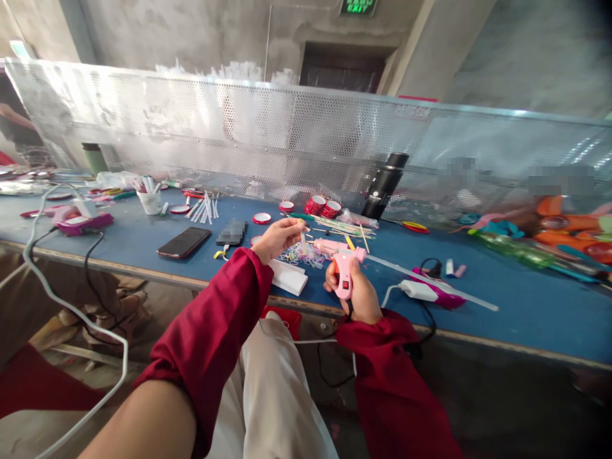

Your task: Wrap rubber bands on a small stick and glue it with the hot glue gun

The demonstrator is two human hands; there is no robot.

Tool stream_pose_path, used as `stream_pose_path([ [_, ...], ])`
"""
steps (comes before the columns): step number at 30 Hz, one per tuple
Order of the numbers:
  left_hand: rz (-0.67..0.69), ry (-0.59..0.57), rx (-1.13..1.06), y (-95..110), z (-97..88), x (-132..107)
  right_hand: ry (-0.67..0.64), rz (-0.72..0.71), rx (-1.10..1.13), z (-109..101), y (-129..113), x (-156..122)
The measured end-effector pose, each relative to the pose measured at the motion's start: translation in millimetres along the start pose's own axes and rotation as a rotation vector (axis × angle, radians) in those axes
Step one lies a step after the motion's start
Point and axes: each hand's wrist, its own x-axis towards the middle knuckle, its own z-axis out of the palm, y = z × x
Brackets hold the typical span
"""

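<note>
My right hand is wrapped round the grip of a pink hot glue gun. A long translucent glue stick juts from its back end toward the right. The nozzle points left, close to my left hand. There the fingertips are pinched together on something small and pale that I cannot make out. Below the nozzle lies a pile of tiny coloured pieces on the blue table. A white box-like piece rests at the table edge under my left wrist.
Left of my hands lie a phone, white strips and a white cup. Red tape-like rolls and a tilted black flask stand behind. A magenta power strip sits right. A perforated metal screen runs along the back.
</note>
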Motion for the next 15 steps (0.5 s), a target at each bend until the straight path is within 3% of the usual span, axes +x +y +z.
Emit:
stream_pose_path([
  [15,0.037,-0.004,-0.019,0.7,-2.2,0.9,-0.008,0.007,0.016,0.0,-0.9,-0.6],
])
